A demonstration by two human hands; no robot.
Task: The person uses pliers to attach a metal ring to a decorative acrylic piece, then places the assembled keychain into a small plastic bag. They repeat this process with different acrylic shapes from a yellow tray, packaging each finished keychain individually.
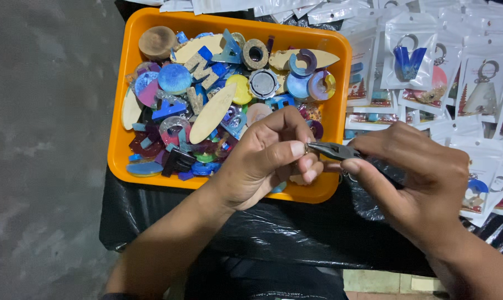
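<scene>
My right hand [423,175] grips a pair of small dark pliers [333,149], their tip pointing left. The tip meets a tiny metal ring pinched between the thumb and fingers of my left hand [268,155]. A small pale piece shows under my left fingers, mostly hidden. Both hands hover over the near right corner of an orange tray [115,150] filled with several colourful resin letters, discs and oval shapes.
The tray rests on a surface covered with black plastic sheet [285,228]. Several clear packets with finished keychains [410,55] lie spread to the right and behind the tray. Grey concrete floor [40,139] lies to the left.
</scene>
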